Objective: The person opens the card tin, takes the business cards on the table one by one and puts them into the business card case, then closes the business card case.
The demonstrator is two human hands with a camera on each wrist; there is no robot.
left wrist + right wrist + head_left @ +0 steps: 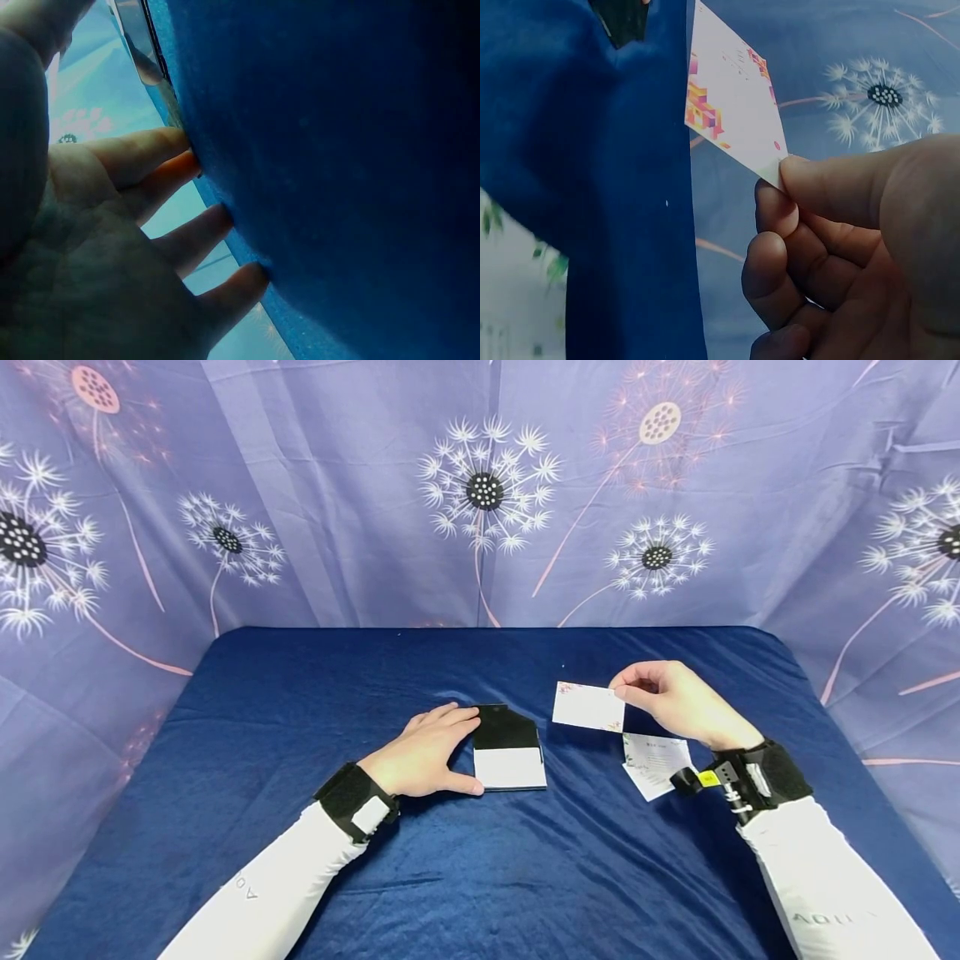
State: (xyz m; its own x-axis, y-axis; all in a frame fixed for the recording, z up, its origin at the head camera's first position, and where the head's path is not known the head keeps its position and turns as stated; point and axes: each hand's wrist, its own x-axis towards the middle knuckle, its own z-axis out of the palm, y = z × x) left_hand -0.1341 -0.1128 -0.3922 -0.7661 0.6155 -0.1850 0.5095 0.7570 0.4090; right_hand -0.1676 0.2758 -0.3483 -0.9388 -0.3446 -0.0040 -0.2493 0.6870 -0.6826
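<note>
In the head view my right hand pinches a white card by its right end, between thumb and fingertips. Held above the cloth, that card shows orange and purple patterns at its edges in the right wrist view. My left hand lies with spread fingers at the left side of a black card case. Its thumb and forefinger touch the case's left edge. White cards fill the lower part of the case. In the left wrist view the fingers are fairly straight, their tips against the blue cloth.
Below my right hand, a few printed cards overlap on the dark blue tablecloth, partly hidden by the wrist camera. A lilac curtain with dandelion prints stands behind the table and along its sides.
</note>
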